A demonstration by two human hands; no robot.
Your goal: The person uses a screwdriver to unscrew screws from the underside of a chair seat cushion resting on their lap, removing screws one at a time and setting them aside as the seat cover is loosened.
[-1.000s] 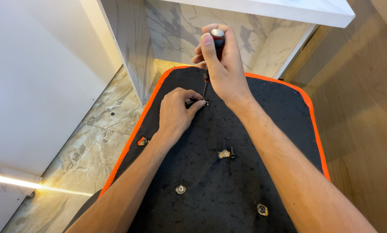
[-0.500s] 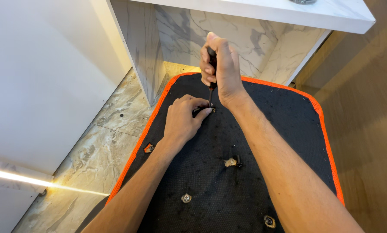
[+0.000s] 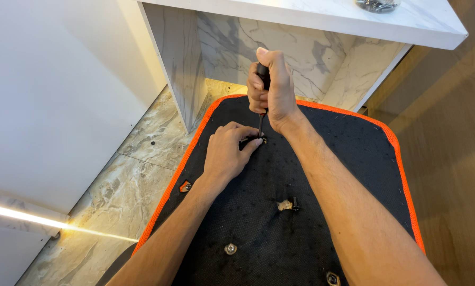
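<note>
A black fabric-covered panel with an orange edge lies flat below me. My right hand is closed around the dark handle of a screwdriver, held upright with its tip on the panel. My left hand rests on the panel beside the tip, fingers pinching a small dark fastener right at the tip. Both forearms reach in from the bottom of the view.
Metal fittings sit in the panel: one at the middle, one lower, one at the bottom, one at the left edge. A white marble-look desk stands ahead. Marble floor tiles lie left, a wooden surface right.
The view has tilted so the panel and hands sit lower in the frame. Both hands stay at the same fastener, the screwdriver still upright on it.
</note>
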